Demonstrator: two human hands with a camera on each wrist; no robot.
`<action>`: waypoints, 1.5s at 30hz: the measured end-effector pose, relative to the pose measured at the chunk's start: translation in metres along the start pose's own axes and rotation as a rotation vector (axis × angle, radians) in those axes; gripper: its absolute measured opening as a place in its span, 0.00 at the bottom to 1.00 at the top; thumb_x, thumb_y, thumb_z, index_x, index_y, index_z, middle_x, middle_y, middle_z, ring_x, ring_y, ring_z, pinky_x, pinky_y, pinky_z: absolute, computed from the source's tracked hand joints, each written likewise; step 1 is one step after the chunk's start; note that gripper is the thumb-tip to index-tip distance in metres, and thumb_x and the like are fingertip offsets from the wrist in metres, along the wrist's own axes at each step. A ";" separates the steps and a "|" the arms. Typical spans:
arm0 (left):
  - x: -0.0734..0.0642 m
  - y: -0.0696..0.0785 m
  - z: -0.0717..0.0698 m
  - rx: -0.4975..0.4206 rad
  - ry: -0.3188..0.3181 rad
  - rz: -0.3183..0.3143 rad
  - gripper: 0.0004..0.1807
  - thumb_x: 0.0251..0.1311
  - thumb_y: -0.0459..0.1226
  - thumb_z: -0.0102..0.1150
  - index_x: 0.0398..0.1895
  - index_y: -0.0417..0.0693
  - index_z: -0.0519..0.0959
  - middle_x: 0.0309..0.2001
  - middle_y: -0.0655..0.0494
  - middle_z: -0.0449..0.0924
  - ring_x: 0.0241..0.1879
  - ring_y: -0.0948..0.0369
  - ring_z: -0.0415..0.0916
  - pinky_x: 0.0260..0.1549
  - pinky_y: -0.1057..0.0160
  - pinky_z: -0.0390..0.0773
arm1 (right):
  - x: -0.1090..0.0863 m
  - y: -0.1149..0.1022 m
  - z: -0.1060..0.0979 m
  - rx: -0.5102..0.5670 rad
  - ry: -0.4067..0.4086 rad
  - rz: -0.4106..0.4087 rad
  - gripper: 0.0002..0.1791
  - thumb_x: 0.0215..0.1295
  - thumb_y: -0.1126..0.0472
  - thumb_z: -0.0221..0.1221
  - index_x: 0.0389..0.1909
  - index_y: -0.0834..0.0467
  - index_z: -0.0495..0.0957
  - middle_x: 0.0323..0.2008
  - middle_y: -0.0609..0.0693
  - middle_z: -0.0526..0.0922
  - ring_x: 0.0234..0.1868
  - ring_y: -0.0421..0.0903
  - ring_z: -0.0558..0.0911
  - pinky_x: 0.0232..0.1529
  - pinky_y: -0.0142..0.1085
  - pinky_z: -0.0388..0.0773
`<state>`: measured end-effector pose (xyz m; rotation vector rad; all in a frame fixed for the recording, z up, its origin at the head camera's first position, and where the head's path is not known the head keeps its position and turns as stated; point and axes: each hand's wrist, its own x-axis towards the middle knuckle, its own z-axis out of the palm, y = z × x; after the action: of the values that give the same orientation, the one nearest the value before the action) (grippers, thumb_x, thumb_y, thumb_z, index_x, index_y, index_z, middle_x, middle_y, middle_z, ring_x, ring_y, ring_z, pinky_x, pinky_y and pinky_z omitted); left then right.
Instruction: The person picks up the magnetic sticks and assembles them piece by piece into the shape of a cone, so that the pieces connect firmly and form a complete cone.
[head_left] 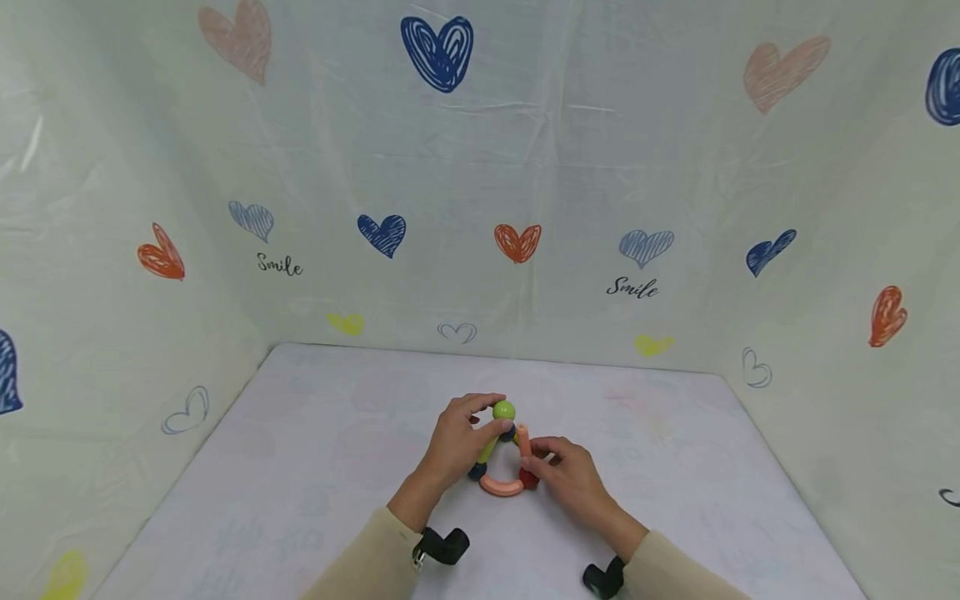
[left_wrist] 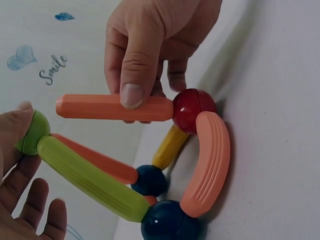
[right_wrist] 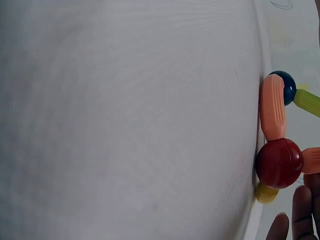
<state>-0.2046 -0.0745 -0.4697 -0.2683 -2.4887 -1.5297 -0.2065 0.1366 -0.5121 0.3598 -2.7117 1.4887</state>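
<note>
A green ball (head_left: 504,410) tops a small frame of balls and ribbed rods; my left hand (head_left: 453,439) pinches it between thumb and fingers. My right hand (head_left: 570,477) grips a straight orange rod (left_wrist: 90,107) that stands up from a red ball (left_wrist: 192,111). The rod's free upper end is apart from the green ball. From the green ball, a green rod (left_wrist: 95,177) and another orange rod (left_wrist: 102,161) slope down to two dark blue balls (left_wrist: 170,222). A curved orange rod (left_wrist: 212,162) and a yellow rod (left_wrist: 171,147) lie low in the base.
The frame stands on a white tabletop (head_left: 337,467). Behind it and along both sides hangs a pale sheet (head_left: 562,183) printed with hearts and "Smile". Black camera mounts (head_left: 446,546) sit at both wrists, close to the table.
</note>
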 end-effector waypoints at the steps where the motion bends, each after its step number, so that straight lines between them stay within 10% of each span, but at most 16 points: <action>1: 0.000 0.000 0.000 -0.002 -0.005 0.005 0.23 0.65 0.44 0.73 0.63 0.54 0.84 0.60 0.56 0.84 0.63 0.56 0.75 0.60 0.49 0.79 | 0.001 0.000 0.000 0.002 0.000 0.001 0.10 0.63 0.59 0.74 0.45 0.50 0.90 0.38 0.44 0.85 0.35 0.43 0.78 0.35 0.30 0.77; 27: -0.002 0.001 0.003 0.034 -0.038 -0.002 0.24 0.64 0.46 0.74 0.63 0.55 0.84 0.60 0.58 0.84 0.62 0.57 0.74 0.59 0.50 0.78 | 0.001 0.000 0.003 -0.007 0.001 -0.037 0.11 0.64 0.58 0.74 0.47 0.53 0.89 0.39 0.45 0.85 0.36 0.40 0.78 0.36 0.30 0.77; 45: -0.031 -0.049 -0.003 0.265 -0.185 -0.088 0.24 0.60 0.44 0.77 0.57 0.45 0.85 0.52 0.53 0.81 0.52 0.57 0.78 0.55 0.48 0.81 | -0.001 0.018 -0.011 -0.301 -0.137 -0.111 0.19 0.61 0.56 0.75 0.53 0.53 0.86 0.45 0.41 0.84 0.43 0.39 0.79 0.46 0.35 0.80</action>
<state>-0.1870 -0.1004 -0.5185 -0.2700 -2.8460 -1.2342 -0.2101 0.1556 -0.5212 0.6052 -2.9060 1.0429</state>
